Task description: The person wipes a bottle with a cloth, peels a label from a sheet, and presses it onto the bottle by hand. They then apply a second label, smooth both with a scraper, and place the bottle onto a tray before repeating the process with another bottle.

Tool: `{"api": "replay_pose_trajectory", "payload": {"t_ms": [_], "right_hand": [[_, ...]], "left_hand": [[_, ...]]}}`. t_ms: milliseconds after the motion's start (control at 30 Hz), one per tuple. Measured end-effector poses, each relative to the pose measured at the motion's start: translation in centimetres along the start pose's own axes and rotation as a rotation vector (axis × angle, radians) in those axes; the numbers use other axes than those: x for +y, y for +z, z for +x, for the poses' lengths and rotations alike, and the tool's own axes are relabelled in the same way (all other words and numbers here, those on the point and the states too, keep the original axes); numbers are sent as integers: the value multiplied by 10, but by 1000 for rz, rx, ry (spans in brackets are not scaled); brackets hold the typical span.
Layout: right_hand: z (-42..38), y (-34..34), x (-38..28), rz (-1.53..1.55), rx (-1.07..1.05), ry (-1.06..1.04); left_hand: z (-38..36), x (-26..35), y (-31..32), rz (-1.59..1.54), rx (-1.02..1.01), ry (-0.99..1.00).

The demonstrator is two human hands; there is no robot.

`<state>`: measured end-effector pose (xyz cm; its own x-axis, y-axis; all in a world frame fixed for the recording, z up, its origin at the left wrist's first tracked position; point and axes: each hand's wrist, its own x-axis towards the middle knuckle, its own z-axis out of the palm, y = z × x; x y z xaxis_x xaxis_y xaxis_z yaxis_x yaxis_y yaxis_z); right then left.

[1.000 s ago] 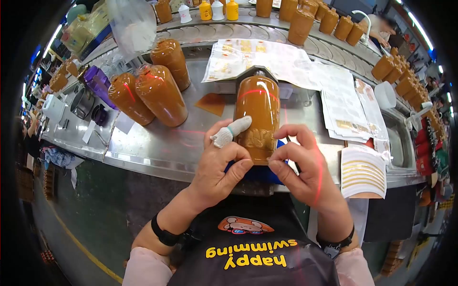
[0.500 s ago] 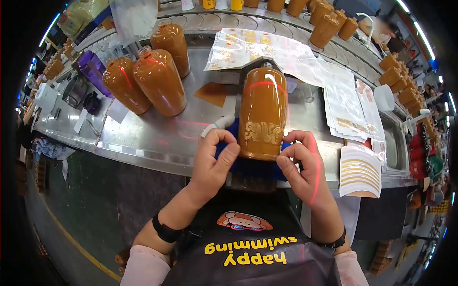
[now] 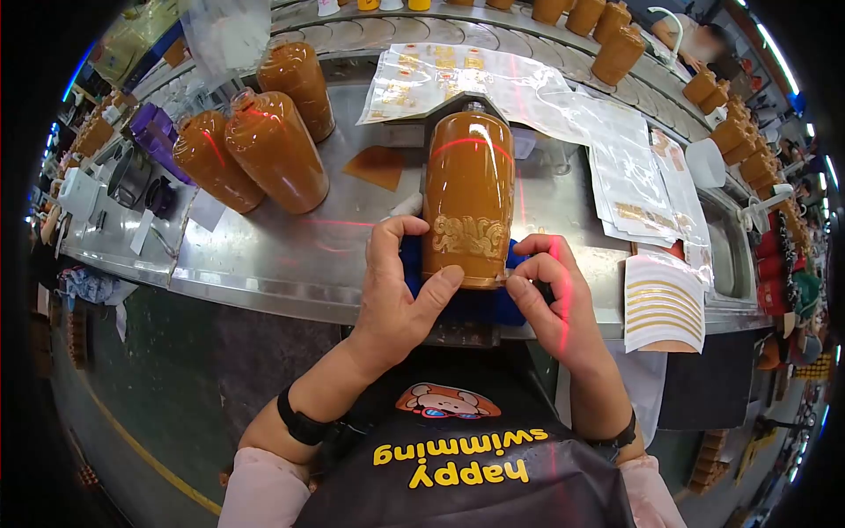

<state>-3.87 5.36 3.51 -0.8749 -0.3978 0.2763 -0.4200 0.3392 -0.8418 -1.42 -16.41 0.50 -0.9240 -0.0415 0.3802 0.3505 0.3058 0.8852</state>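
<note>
A glossy brown bottle (image 3: 471,189) rests in a dark angled cradle (image 3: 431,123), its neck pointing away from me and its base towards me. A gold ornamental decal (image 3: 469,235) sits on its side near the base. My left hand (image 3: 392,295) grips the bottle's lower left side, index finger against the wall and thumb at the base edge. At the lower right edge, my right hand (image 3: 550,295) has thumb and index finger pinched together; a tiny pale bit shows at the tips, too small to name. Blue cloth (image 3: 502,308) lies under the base.
Several brown bottles (image 3: 277,154) stand at the left on the steel table (image 3: 264,255). Decal sheets (image 3: 466,79) spread behind and to the right. A card with gold curved strips (image 3: 664,304) lies by the sink (image 3: 731,255). A conveyor (image 3: 528,31) runs along the back.
My left hand has opened from its pinch and taken hold of the bottle's side and base. The gold decal now shows more squarely. My right fingertips have closed at the base edge.
</note>
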Motion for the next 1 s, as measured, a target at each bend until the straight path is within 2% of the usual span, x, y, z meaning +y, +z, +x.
{"api": "replay_pose_trajectory", "payload": {"t_ms": [167, 367, 467, 567, 667, 767, 867, 967, 1000], "right_hand": [[0, 0, 0, 42, -2, 21], [1, 0, 4, 37, -16, -39], [1, 0, 0, 236, -40, 103], [3, 2, 6, 244, -26, 83], [5, 3, -3, 71, -9, 17], [6, 8, -8, 92, -1, 129], [7, 9, -7, 74, 8, 140], [7, 12, 1, -13, 33, 21], [8, 12, -1, -6, 30, 39]], "left_hand": [[1, 1, -1, -124, -18, -43], [0, -2, 0, -77, -19, -33], [1, -2, -1, -81, -26, -11], [2, -1, -1, -105, -27, -10], [2, -1, 1, -143, -23, -26], [2, 0, 0, -146, -26, -30], [1, -2, 0, -107, -28, -24], [-1, -4, -1, -204, -41, -110], [-1, -4, -1, -304, -33, -141]]}}
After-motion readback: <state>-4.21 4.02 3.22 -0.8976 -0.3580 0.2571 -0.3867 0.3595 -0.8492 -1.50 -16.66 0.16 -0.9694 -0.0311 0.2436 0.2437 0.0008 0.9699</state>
